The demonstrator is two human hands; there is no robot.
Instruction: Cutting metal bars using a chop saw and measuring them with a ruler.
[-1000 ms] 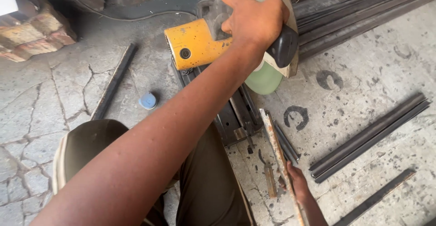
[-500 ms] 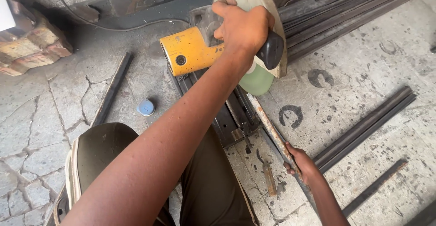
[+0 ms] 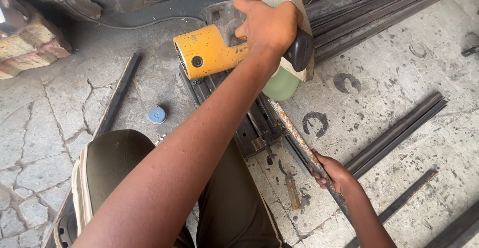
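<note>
Head view: left hand (image 3: 269, 26) clamped on the black handle of the yellow chop saw (image 3: 209, 53), right hand (image 3: 333, 173) gripping the rusty steel bar (image 3: 299, 141) fed under the raised green disc (image 3: 282, 84), so cut looks not yet started.

Saw motor housing (image 3: 204, 53): bright yellow, which you see scuffed with grey
Saw handle (image 3: 299, 51): black
Cutting disc (image 3: 282, 86): pale green
Metal bar (image 3: 299, 143): rust brown, flecked pale
Small round cap (image 3: 156, 114): light blue
Stone floor (image 3: 45, 123): grey, cracked, with dark ring marks
Your trousers (image 3: 119, 163): dark olive
</note>
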